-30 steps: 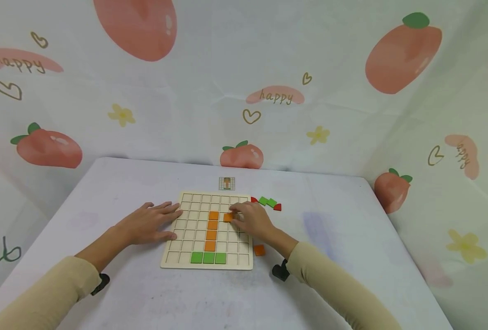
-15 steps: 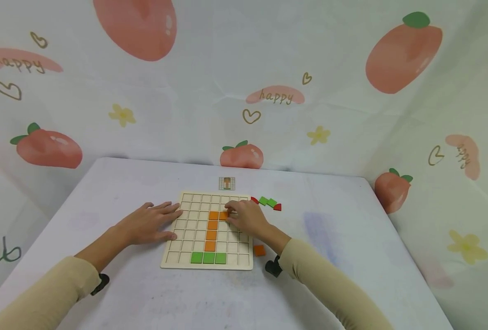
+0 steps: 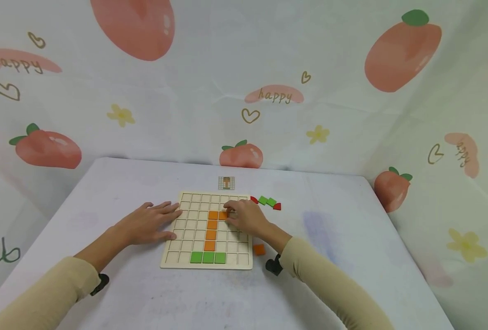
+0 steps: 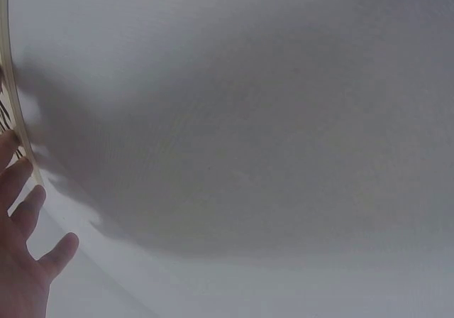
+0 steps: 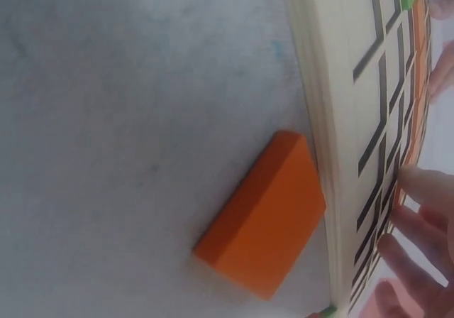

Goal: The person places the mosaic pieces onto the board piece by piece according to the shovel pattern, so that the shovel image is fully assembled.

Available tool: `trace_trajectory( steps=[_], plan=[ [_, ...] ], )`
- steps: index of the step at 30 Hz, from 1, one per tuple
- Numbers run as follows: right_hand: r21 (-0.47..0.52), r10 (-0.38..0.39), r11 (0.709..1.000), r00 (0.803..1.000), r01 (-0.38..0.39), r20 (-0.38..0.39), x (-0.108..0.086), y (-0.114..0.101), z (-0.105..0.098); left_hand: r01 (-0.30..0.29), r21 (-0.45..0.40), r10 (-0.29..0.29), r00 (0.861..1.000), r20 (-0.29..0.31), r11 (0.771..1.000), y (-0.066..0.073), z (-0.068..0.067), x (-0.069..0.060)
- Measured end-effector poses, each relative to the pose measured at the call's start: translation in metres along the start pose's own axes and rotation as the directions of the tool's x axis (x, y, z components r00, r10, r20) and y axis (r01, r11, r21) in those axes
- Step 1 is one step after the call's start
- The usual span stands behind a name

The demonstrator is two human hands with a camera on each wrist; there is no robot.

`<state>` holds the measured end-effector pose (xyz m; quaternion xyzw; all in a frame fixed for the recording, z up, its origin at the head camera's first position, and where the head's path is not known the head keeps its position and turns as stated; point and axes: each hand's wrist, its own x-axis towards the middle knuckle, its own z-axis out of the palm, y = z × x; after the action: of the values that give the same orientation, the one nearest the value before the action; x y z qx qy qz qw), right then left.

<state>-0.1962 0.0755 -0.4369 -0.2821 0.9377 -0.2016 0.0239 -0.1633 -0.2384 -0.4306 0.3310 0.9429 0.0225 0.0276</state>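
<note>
A wooden grid board [image 3: 186, 229] lies flat on the table. On it several orange square tiles [image 3: 211, 234] form a column, above a row of three green square tiles [image 3: 208, 257]. My right hand [image 3: 250, 218] is over the board's right side, pinching another orange square tile [image 3: 223, 215] in the cell right of the column's top; its fingertips partly cover that tile. My left hand [image 3: 151, 223] rests at the board's left edge with fingers spread, and in the left wrist view its fingers [image 4: 27, 211] touch the board's rim.
A loose orange tile [image 5: 266, 218] lies beside the board's right edge. Beyond the far right corner are two green tiles [image 3: 267, 201] and two red quarter-round pieces [image 3: 277, 206]. A small printed grid card [image 3: 226, 183] lies behind the board; a patterned cloth [image 3: 186, 128] hangs behind the table.
My right hand has moved slightly left, bringing the orange tile into the cell beside the column's top. Over the last half second it hardly moves. My left hand stays put.
</note>
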Motion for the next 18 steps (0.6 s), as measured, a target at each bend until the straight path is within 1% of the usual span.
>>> trace_trajectory(
  steps=[3, 5, 10, 15, 18],
  plan=[
    [-0.001, -0.008, 1.000, 1.000, 0.008, 0.013, -0.005, 0.002, -0.003, 0.003, -0.006, -0.003, 1.000, 0.006, 1.000, 0.000, 0.000, 0.000],
    [0.010, -0.013, 1.000, 1.000, 0.013, 0.021, -0.012, 0.005, -0.006, 0.003, -0.010, -0.002, 1.000, 0.011, 1.000, 0.000, 0.000, 0.001],
    [0.058, -0.075, 0.996, 0.997, 0.073, 0.021, -0.041, 0.018, -0.010, -0.003, 0.000, 0.003, 1.000, 0.005, 1.000, 0.000, 0.000, 0.000],
    [0.110, -0.145, 0.983, 0.989, 0.146, -0.023, -0.069, 0.030, -0.018, -0.010, 0.012, 0.010, 1.000, -0.011, 1.000, 0.000, 0.000, 0.000],
    [0.146, -0.179, 0.973, 0.984, 0.180, -0.025, -0.083, 0.037, -0.021, -0.008, 0.016, 0.008, 1.000, -0.008, 1.000, 0.000, 0.000, 0.000]
  ],
)
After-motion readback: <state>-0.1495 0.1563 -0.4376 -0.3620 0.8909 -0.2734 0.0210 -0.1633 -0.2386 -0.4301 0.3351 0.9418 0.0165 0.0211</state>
